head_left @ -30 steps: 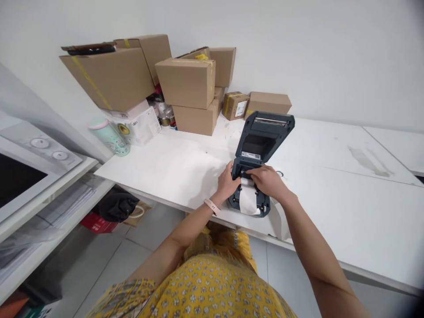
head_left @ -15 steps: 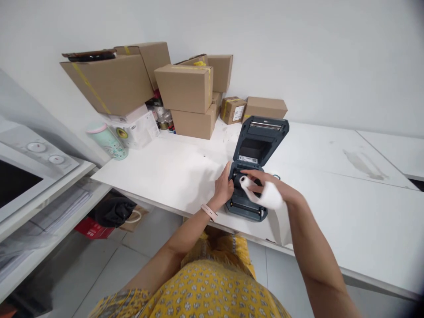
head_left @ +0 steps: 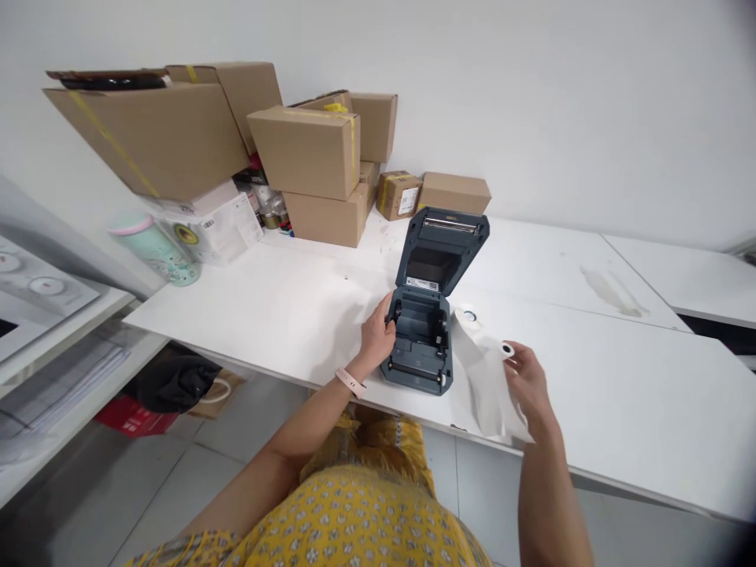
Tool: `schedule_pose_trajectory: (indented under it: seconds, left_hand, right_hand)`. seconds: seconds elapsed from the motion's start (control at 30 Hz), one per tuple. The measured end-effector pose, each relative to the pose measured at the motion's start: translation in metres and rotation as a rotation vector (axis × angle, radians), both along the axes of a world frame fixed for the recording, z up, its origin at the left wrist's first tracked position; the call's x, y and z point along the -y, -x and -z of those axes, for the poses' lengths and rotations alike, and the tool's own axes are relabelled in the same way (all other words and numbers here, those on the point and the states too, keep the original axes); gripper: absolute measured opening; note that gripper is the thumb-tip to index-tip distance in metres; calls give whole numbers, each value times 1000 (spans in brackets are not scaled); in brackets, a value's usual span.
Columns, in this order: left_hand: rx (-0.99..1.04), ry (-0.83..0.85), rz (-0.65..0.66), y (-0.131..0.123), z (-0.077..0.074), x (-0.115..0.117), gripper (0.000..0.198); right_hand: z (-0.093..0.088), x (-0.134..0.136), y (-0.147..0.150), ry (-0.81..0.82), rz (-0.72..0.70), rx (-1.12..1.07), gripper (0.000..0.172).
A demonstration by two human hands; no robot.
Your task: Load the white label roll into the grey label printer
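A dark grey label printer [head_left: 419, 339] stands on the white table with its lid [head_left: 442, 248] raised and an empty roll bay showing. My left hand [head_left: 376, 335] grips the printer's left wall, thumb over the inner edge. To the right of the printer, my right hand [head_left: 528, 382] holds a small white paper roll [head_left: 507, 350] with a dark core, apart from the printer. A loose strip of white paper [head_left: 481, 378] hangs and spreads across the table beside it. Another white roll [head_left: 468, 316] lies on its side just right of the printer.
Several cardboard boxes [head_left: 307, 150] are stacked at the back left. A green tumbler [head_left: 159, 252] and a white box [head_left: 221, 228] stand left on the table [head_left: 295, 315]. A white appliance with knobs [head_left: 47, 287] sits on the left shelf.
My right hand has drawn the paper roll out of the printer bay and moved it right. My left hand stays on the printer. The view has shifted a little to the right.
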State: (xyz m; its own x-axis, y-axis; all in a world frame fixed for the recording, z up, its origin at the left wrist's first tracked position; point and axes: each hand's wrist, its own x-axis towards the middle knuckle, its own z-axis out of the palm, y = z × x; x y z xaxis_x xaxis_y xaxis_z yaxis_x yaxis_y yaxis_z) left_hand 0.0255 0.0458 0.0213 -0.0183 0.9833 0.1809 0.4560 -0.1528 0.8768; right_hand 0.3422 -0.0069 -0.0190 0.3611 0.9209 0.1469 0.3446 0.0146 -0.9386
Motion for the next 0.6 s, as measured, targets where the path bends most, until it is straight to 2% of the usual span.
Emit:
schedule_pose_trajectory:
  seconds: [0.1, 0.2, 0.3, 0.37, 0.47, 0.6]
  left_hand:
    - [-6, 11, -1, 0, -1, 1, 68]
    - [4, 13, 2, 0, -3, 2, 66]
    - [16, 3, 5, 0, -4, 3, 66]
    - [12, -4, 10, 0, -4, 2, 67]
    - [-2, -14, 23, 0, -3, 1, 69]
    - [-12, -23, 37, 0, -3, 0, 72]
  right_hand:
    - [10, 2, 11, 91, 15, -35, 45]
    - [10, 6, 6, 121, 4, -72, 57]
    - [1, 6, -9, 29, -13, -178, 69]
    - [-10, -1, -17, -35, -35, -175, 66]
    - [-31, -24, -14, -41, -123, 74, 62]
    - [-45, -69, 8, 99, -272, 404, 75]
